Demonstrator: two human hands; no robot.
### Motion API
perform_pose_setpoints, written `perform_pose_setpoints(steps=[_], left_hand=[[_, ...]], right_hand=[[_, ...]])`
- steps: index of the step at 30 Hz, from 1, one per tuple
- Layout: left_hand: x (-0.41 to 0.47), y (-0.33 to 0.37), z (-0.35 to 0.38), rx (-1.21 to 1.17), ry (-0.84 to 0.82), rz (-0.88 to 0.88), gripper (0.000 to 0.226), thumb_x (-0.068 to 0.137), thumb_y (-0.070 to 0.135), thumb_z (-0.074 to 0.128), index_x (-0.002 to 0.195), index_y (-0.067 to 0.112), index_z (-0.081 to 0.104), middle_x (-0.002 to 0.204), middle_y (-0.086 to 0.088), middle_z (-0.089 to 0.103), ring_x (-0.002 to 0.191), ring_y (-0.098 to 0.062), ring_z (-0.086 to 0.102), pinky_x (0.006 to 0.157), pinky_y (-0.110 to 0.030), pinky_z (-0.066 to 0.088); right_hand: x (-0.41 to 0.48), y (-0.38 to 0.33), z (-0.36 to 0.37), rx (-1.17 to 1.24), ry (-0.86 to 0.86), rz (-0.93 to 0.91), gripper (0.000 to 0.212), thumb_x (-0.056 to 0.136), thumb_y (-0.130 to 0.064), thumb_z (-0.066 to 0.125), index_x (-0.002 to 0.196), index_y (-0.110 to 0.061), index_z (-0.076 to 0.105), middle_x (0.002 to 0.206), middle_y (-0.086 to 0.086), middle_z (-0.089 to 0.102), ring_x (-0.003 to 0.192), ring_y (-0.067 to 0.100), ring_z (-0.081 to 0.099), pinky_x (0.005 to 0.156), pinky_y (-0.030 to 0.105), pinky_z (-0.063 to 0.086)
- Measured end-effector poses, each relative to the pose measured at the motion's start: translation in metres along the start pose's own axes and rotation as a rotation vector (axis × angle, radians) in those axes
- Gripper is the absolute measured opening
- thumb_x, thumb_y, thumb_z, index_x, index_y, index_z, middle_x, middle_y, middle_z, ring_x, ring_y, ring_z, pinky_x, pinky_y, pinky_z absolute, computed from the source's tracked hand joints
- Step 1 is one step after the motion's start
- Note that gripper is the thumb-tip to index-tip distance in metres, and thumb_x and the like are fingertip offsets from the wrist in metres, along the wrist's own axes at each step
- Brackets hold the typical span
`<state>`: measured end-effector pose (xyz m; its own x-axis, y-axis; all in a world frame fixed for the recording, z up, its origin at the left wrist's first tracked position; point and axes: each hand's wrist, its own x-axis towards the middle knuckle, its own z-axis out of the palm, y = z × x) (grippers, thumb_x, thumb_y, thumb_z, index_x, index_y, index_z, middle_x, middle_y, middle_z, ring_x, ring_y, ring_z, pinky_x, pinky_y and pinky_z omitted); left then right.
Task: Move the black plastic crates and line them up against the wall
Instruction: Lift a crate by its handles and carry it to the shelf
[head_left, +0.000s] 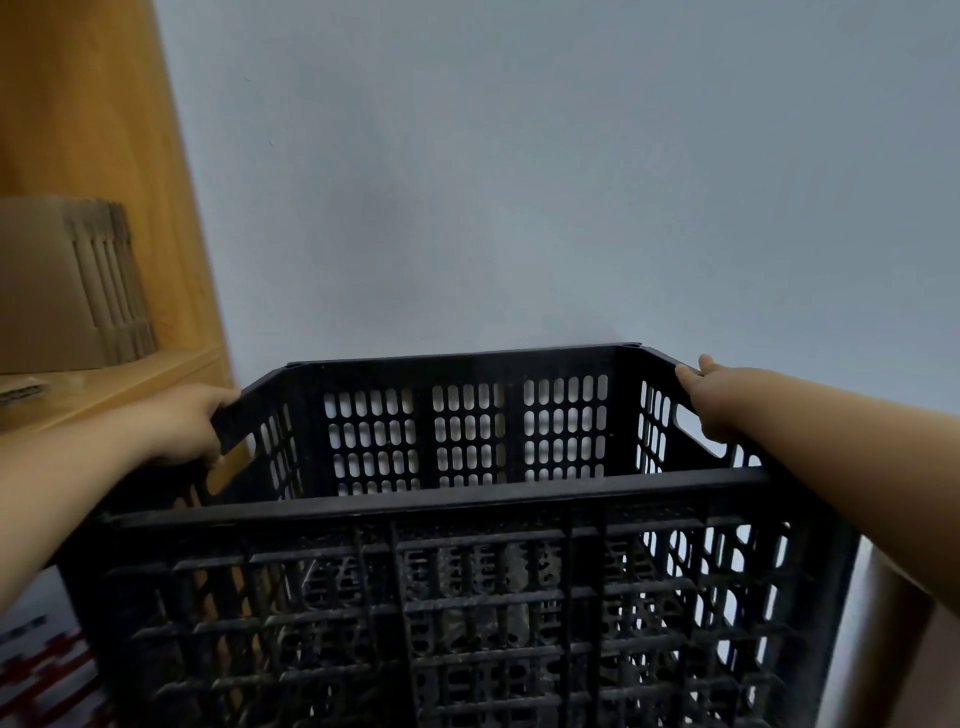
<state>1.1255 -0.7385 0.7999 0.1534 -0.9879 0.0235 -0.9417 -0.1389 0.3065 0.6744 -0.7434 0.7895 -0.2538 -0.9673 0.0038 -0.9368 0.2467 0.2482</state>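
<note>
A large black plastic crate (457, 525) with slotted walls fills the lower half of the view, held up in front of me with its open top toward the pale wall (519, 182). My left hand (182, 423) grips the rim of its left side wall. My right hand (709, 395) grips the right side wall at its handle cut-out. The crate's far wall is close to the pale wall; I cannot tell whether they touch. Nothing shows inside the crate.
A wooden shelf unit (93, 130) stands at the left, close beside the crate's left side. A stack of flattened cardboard (67, 286) lies on its shelf board. A red and white patterned surface (47, 670) shows at the bottom left.
</note>
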Motion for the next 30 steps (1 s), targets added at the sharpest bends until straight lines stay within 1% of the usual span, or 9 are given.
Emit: perform_pose_setpoints(steps=[6,10,12,15,18,23,26,27,30], left_hand=[[-0.003,0.004,0.003,0.0,0.021,-0.011,0.062,0.07,-0.012,0.064,0.126,0.009,0.05,0.119,-0.017,0.059,0.105,-0.031,0.054,0.094,-0.04,0.045],[-0.002,0.005,0.002,-0.011,0.023,-0.014,0.062,0.069,-0.012,0.064,0.125,0.01,0.051,0.118,-0.018,0.06,0.104,-0.033,0.056,0.094,-0.044,0.047],[-0.001,0.007,0.002,-0.02,0.031,-0.019,0.062,0.069,-0.013,0.063,0.126,0.007,0.05,0.122,-0.02,0.058,0.108,-0.035,0.055,0.094,-0.042,0.047],[0.0,0.009,0.005,-0.02,0.04,-0.03,0.062,0.069,-0.013,0.063,0.127,0.006,0.049,0.126,-0.021,0.056,0.113,-0.035,0.053,0.096,-0.042,0.043],[-0.001,0.007,0.004,-0.009,0.036,-0.028,0.064,0.068,-0.013,0.065,0.127,0.006,0.049,0.125,-0.021,0.056,0.113,-0.035,0.052,0.097,-0.042,0.042],[-0.005,0.007,0.002,-0.005,0.029,-0.009,0.065,0.066,-0.014,0.066,0.125,0.007,0.051,0.121,-0.019,0.058,0.109,-0.033,0.053,0.097,-0.042,0.042],[-0.008,0.009,0.002,-0.029,0.013,-0.008,0.059,0.069,-0.014,0.064,0.123,0.008,0.054,0.111,-0.018,0.061,0.097,-0.029,0.054,0.088,-0.041,0.044],[-0.009,0.009,0.002,-0.038,0.009,-0.014,0.059,0.069,-0.014,0.064,0.123,0.007,0.053,0.112,-0.019,0.06,0.094,-0.028,0.053,0.085,-0.04,0.044],[-0.01,0.007,0.0,-0.058,-0.002,-0.02,0.059,0.07,-0.014,0.063,0.123,0.008,0.053,0.11,-0.019,0.061,0.092,-0.029,0.055,0.077,-0.038,0.046]], right_hand=[[0.008,0.006,0.002,0.009,-0.007,-0.014,0.084,0.086,0.004,0.04,0.15,-0.019,-0.009,0.159,0.008,-0.013,0.142,0.032,0.025,0.111,0.038,0.032],[0.013,0.007,0.001,0.008,-0.009,-0.026,0.083,0.087,0.003,0.039,0.149,-0.019,-0.01,0.159,0.007,-0.013,0.144,0.03,0.02,0.114,0.039,0.027],[0.016,0.009,-0.001,0.012,-0.021,-0.029,0.083,0.087,0.002,0.04,0.149,-0.019,-0.012,0.159,0.006,-0.014,0.145,0.029,0.018,0.114,0.038,0.025],[0.018,0.01,-0.003,0.007,-0.024,-0.024,0.085,0.087,0.001,0.042,0.149,-0.02,-0.013,0.159,0.005,-0.014,0.145,0.028,0.018,0.114,0.037,0.026],[0.017,0.009,-0.001,-0.006,-0.012,-0.029,0.085,0.088,0.002,0.043,0.149,-0.02,-0.011,0.159,0.005,-0.013,0.143,0.029,0.022,0.112,0.038,0.029],[0.013,0.007,0.004,-0.036,0.026,-0.036,0.082,0.086,0.005,0.041,0.15,-0.014,-0.008,0.159,0.01,-0.012,0.141,0.031,0.028,0.109,0.037,0.033],[0.012,0.007,0.004,-0.039,0.036,-0.033,0.082,0.085,0.004,0.045,0.15,-0.011,-0.003,0.159,0.009,-0.009,0.137,0.03,0.036,0.105,0.036,0.039],[0.012,0.006,0.003,-0.042,0.041,-0.032,0.081,0.084,0.003,0.046,0.149,-0.01,-0.001,0.159,0.009,-0.008,0.135,0.03,0.038,0.104,0.035,0.04],[0.012,0.005,0.004,-0.066,0.039,-0.027,0.08,0.084,0.003,0.048,0.149,-0.009,0.002,0.16,0.008,-0.005,0.133,0.028,0.041,0.102,0.035,0.042]])
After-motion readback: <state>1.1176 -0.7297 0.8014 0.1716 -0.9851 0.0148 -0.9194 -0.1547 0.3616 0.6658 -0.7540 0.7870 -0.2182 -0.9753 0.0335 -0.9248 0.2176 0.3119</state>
